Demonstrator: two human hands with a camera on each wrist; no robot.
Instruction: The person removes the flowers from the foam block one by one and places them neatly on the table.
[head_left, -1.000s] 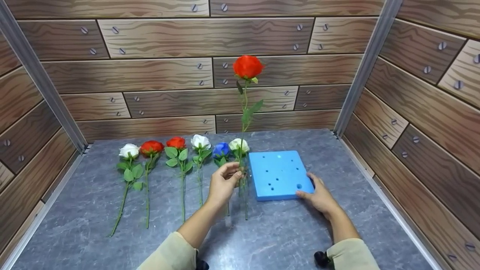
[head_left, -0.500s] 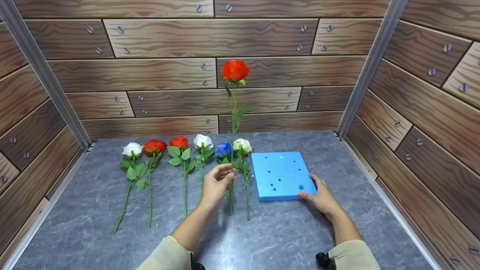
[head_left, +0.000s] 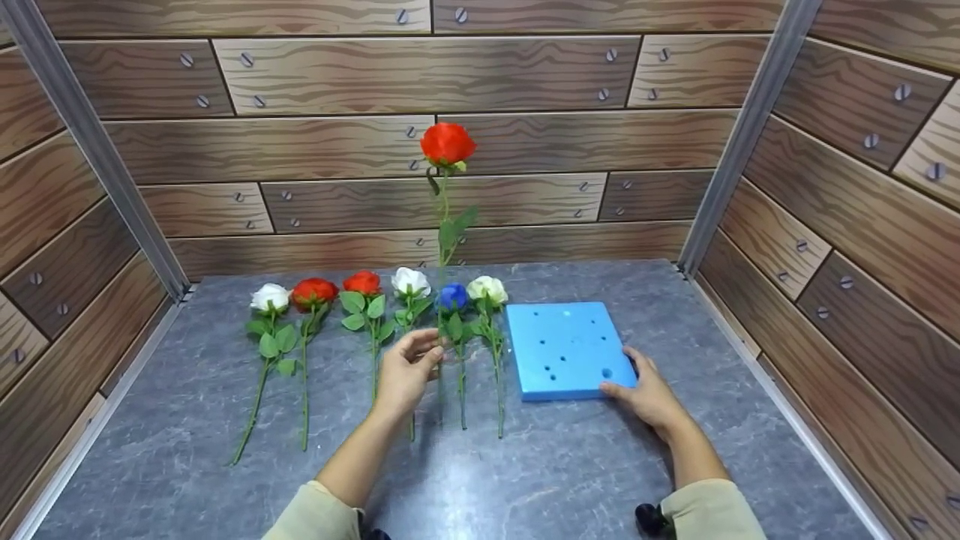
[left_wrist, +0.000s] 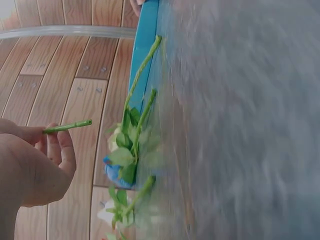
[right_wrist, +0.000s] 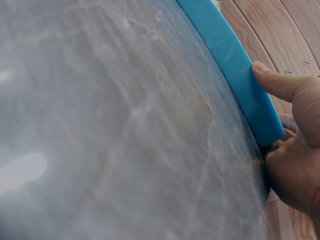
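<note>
My left hand (head_left: 409,369) pinches the stem of an upright red rose (head_left: 448,144) between thumb and fingers, its bloom high against the back wall. In the left wrist view the cut end of that green stem (left_wrist: 75,125) sticks out past the fingertips, held above the tabletop. A blue foam block (head_left: 566,352) with several holes in its top lies flat on the table. My right hand (head_left: 651,394) grips the block's near right corner, thumb on the front side and fingers along the right edge. The right wrist view shows the thumb pressed on the block's side (right_wrist: 245,80).
Several roses lie in a row on the grey marbled table (head_left: 187,420): a white rose (head_left: 270,298), red ones, another white, a blue rose (head_left: 453,297) and a cream rose (head_left: 487,289) beside the block. Wood-patterned walls (head_left: 352,142) enclose the back and sides.
My left hand has moved left with the upright red rose, from beside the block to over the lying blue and white roses. My right hand stays on the block's corner.
</note>
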